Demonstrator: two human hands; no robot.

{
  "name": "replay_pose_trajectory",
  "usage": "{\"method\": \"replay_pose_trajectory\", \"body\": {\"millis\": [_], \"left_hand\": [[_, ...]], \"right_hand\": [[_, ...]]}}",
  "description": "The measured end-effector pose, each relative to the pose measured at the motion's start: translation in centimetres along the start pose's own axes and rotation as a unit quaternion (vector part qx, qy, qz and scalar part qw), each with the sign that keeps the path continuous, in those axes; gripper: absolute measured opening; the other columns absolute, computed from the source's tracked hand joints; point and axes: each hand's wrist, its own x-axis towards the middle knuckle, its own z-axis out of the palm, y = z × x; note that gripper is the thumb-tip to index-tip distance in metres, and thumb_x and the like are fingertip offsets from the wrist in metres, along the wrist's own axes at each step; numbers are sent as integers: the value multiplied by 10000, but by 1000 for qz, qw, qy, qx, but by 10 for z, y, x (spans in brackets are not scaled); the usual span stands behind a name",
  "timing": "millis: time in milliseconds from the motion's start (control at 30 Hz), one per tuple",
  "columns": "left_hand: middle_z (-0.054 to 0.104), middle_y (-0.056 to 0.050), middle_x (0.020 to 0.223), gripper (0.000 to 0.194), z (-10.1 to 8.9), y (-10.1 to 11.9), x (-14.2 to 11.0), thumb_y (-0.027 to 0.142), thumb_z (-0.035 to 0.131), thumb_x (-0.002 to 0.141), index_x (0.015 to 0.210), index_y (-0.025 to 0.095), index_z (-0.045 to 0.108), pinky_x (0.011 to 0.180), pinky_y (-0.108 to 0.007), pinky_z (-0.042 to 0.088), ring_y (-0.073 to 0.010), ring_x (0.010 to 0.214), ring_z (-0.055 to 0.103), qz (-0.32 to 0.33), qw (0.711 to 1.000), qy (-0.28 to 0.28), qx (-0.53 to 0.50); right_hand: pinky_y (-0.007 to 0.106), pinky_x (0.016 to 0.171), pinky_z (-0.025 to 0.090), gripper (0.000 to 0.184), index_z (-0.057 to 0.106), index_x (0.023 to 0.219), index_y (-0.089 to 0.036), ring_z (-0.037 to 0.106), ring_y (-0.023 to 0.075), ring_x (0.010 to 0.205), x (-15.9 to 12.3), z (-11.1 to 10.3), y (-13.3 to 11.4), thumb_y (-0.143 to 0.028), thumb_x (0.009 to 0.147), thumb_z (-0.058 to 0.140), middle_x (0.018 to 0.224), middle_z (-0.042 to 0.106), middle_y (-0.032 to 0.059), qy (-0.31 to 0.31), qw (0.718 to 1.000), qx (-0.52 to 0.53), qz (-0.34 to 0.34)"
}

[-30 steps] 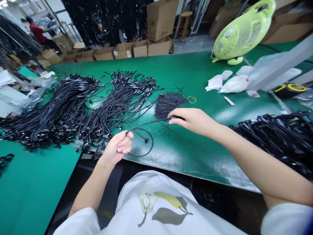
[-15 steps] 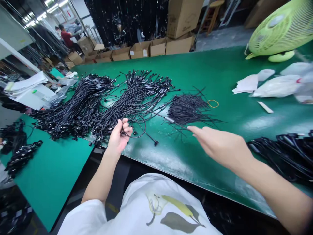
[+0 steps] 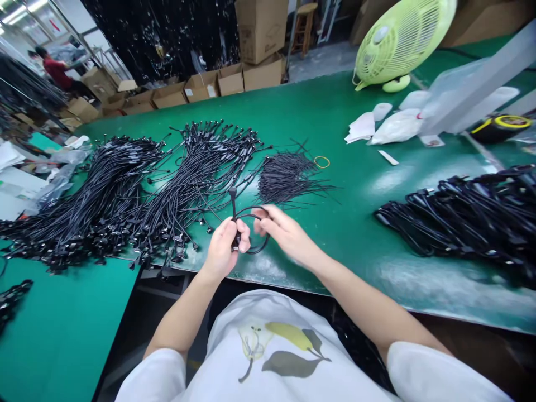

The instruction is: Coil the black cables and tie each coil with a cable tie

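Observation:
A black cable (image 3: 253, 209), looped into a small coil, is held between both hands above the table's front edge. My left hand (image 3: 226, 245) is closed round one side of the coil, and a connector end points up past its fingers. On the coil's other side, my right hand (image 3: 282, 230) pinches the loops. Beyond the hands lies a pile of short thin black ties (image 3: 278, 177). Left of them, a heap of loose black cables (image 3: 180, 187) with connector ends spreads over the green table.
A second cable heap (image 3: 109, 178) lies farther left. Bundled coiled cables (image 3: 464, 218) cover the right side. Behind are a green fan (image 3: 397, 42), white plastic bags (image 3: 397, 127), a tape measure (image 3: 500, 127) and a yellow rubber band (image 3: 322, 162). Cardboard boxes (image 3: 201, 87) line the far edge.
My right hand has come in from the right to meet my left hand. The cable, drawn out before, is now gathered in a tighter coil. The view has turned rightward.

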Motion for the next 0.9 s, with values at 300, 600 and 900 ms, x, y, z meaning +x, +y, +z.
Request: {"method": "replay_pose_trajectory", "body": {"millis": [300, 600, 900], "left_hand": [[340, 72, 559, 437, 9, -30, -14, 582, 448, 905, 739, 178, 468, 722, -280, 445, -77, 515, 403, -84, 992, -10, -91], [433, 46, 622, 426, -6, -39, -17, 587, 388, 918, 950, 171, 472, 580, -265, 360, -112, 564, 422, -52, 950, -74, 298], [475, -4, 650, 565, -10, -48, -25, 682, 388, 860, 664, 161, 487, 631, -275, 383, -128, 632, 438, -140, 914, -235, 298]], "right_hand": [[173, 428, 281, 386, 486, 681, -169, 230, 37, 446, -10, 5, 1, -474, 771, 705, 537, 246, -97, -49, 890, 404, 207], [305, 800, 520, 363, 641, 907, -204, 574, 173, 999, -26, 38, 13, -550, 876, 534, 1180, 527, 74, 100, 966, 239, 26], [176, 409, 323, 473, 471, 927, -241, 390, 6, 462, -30, 34, 8, -633, 739, 657, 866, 421, -45, 77, 959, 271, -10]]}}
